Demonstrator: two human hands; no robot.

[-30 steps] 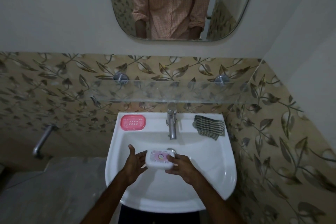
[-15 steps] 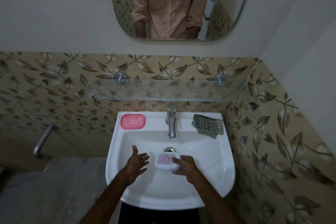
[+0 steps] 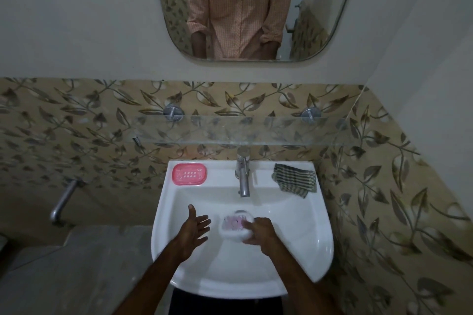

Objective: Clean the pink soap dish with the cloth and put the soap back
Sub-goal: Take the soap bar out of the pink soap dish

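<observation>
A view looking down from head height onto a white wall-hung sink [image 3: 307, 250] in the lower middle of the frame. Two bare forearms reach in from the bottom edge.

The left hand [image 3: 195, 229] is released: its fingers are straight and spread, thumb pointing up the frame, palm turned toward the centre of the basin. It holds nothing and sits just beside the soap without touching it.

The right hand [image 3: 261, 234] is grasping the soap [image 3: 234, 225], a white bar with a pink patch on top, with fingers curled round its right end. The soap is blurred and sits low in the basin, right in front of the drain. Whether it rests on the basin or is held just above it cannot be told.

The pink soap dish [image 3: 189, 174] lies flat on the back rim of the sink, toward the upper left of the basin, with nothing in it and small slots showing in its floor. A chrome tap [image 3: 243, 176] stands at the middle of the back rim. The cloth [image 3: 294, 179], dark with light checks, lies folded on the rim to the right of the tap, well apart from both hands.

Above the sink a glass shelf [image 3: 243, 130] runs across leaf-patterned tiles [image 3: 76, 120]. A mirror [image 3: 256, 7] at the top of the frame reflects a person's torso in an orange checked shirt.
</observation>
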